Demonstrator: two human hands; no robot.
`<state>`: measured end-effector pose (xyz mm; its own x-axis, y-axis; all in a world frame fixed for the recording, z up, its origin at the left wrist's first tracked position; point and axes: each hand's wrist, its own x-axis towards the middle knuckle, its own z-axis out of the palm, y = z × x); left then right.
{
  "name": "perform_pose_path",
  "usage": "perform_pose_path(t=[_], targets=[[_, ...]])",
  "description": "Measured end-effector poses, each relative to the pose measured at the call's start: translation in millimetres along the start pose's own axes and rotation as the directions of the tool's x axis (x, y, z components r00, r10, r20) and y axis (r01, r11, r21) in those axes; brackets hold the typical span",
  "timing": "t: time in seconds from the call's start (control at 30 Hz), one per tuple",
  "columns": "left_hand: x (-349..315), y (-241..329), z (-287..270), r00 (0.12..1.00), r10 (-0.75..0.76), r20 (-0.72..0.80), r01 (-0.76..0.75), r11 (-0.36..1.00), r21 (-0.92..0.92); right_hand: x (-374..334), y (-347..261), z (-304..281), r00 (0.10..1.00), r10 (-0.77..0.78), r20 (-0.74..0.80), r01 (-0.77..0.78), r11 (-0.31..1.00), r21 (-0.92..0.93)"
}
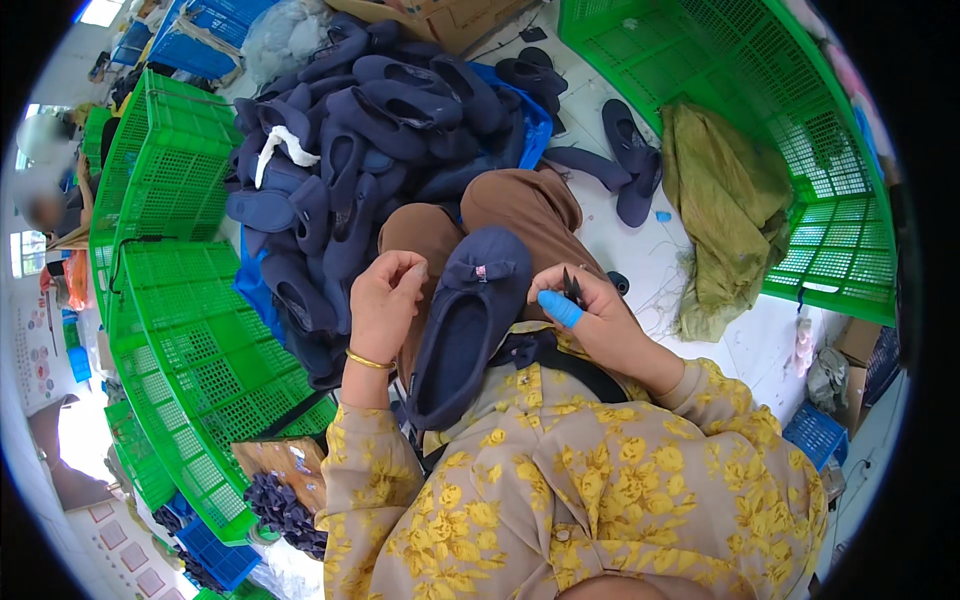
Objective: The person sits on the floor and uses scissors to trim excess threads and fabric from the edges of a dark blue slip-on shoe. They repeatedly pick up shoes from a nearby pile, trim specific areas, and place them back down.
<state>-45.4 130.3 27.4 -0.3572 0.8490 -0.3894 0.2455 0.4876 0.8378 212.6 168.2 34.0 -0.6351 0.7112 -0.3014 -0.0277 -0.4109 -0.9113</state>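
A navy slip-on shoe with a bow and a small pinkish tag on its front rests across my lap, toe pointing away from me. To its left is my left hand, thumb and fingertips pinched together; whatever sits between them, if anything, is too small to make out. My right hand, blue tape round its thumb, is closed on small dark thread snips whose pointed blades stick up past the fingers. Neither hand clearly grips the shoe. A big pile of similar navy shoes lies beyond my knees.
Green plastic crates stand at the left and at the far right. An olive cloth sack slumps against the right one. Several loose shoes lie on the white floor. Dark bows are heaped beside a wooden board.
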Motion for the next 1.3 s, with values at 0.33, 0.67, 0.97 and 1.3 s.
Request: perform_pose_path(t=[0.33,0.67,0.97,1.3], targets=[[-44,13,11,0.79,0.488,0.37,-0.605,0.528,0.595,10,14,2,0.996,-0.086,0.031,0.091,0.967,-0.24],[-28,-12,-23,0.958,0.145,0.249,0.153,0.477,-0.866,-11,23,-57,0.967,0.123,-0.222,-0.049,0.949,0.311],[-17,3,-22,0.856,0.514,0.055,-0.468,0.724,0.507,-27,36,-79,0.945,0.172,-0.279,-0.032,0.896,0.443],[-10,3,-12,0.944,0.24,0.225,0.123,0.377,-0.918,-29,53,-99,0.901,0.273,-0.337,-0.059,0.847,0.528]])
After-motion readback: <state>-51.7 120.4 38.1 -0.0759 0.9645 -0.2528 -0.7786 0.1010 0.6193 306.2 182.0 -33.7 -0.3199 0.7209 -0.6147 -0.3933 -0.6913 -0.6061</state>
